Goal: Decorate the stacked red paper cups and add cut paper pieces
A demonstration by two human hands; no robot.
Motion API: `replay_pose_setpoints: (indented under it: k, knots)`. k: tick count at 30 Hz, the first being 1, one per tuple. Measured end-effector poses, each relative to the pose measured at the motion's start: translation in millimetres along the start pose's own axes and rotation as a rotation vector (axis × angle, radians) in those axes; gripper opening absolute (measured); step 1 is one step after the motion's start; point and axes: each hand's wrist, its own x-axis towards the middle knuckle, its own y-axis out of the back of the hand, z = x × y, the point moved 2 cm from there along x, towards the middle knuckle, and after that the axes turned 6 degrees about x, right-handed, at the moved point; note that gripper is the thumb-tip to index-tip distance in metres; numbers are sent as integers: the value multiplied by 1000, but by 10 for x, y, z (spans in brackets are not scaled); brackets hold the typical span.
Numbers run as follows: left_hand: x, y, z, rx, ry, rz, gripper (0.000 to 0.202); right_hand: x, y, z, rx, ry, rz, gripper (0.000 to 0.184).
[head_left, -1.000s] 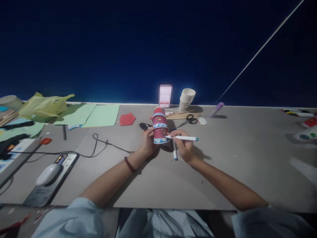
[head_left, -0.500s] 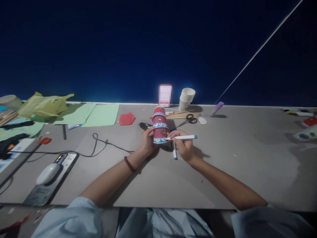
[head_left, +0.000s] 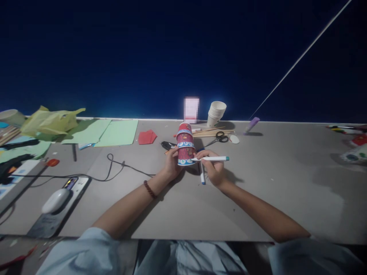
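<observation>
"Red paper-cup stack, where is it?"

"Between both hands: the left hand grips its left side; the right hand pinches a white marker, tip at its near end (contact is hard to tell)."

"Best technique?"

"Probably a firm hold, light strokes."

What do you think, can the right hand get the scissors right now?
Probably yes: the scissors lie just beyond the right hand, and nothing seems to stand between them. But that hand is holding a marker, so it would likely have to put that down first.
</observation>
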Motion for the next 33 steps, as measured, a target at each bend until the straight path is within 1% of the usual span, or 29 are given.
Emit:
replay_pose_setpoints:
  k: [6,10,17,22,28,33]
  knots:
    - [8,3,-2,0,15,3,39,28,-33,-45,82,12,32,12]
    - [9,10,-2,3,4,-8,39,25,-34,-46,90,4,43,12]
    - [-5,-14,4,-10,4,-4,38,-4,-3,-25,-45,11,12,12]
    - [-15,-35,13,-5,2,5,36,-7,0,-10,-72,-5,5,13]
    - [-9,-21,7,-6,9,8,37,15,-26,-57,-9,19,-15,12]
    - [14,8,-8,-9,8,6,38,28,-21,-76,31,19,-4,12]
